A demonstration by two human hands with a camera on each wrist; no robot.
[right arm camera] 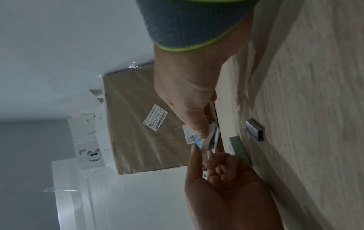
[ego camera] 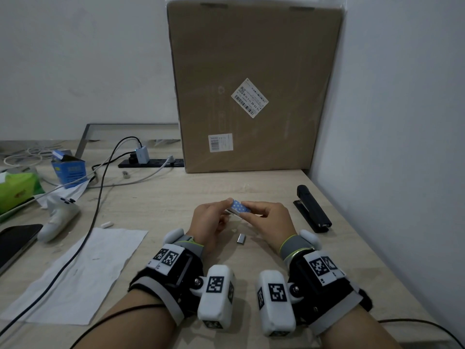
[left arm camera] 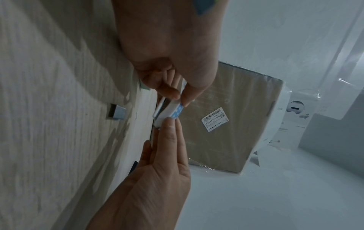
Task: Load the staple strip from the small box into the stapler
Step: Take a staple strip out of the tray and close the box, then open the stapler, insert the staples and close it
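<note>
A small blue box with white dots (ego camera: 240,206) is held just above the table between both hands. My left hand (ego camera: 227,205) pinches its left end and my right hand (ego camera: 247,210) pinches its right end. In the left wrist view the box (left arm camera: 171,112) shows a white inner part at its edge, with my left fingertips (left arm camera: 167,124) under it. The right wrist view shows the same box (right arm camera: 204,142). A short metal staple strip (ego camera: 241,239) lies on the table below the hands, also visible from the wrists (left arm camera: 116,112) (right arm camera: 255,130). The black stapler (ego camera: 312,210) lies closed to the right.
A large cardboard box (ego camera: 251,84) stands at the back against the wall. On the left lie a white paper sheet (ego camera: 83,273), a black cable (ego camera: 98,197), a white controller (ego camera: 60,217), a power strip (ego camera: 151,162), a blue carton (ego camera: 69,170) and a phone (ego camera: 15,240).
</note>
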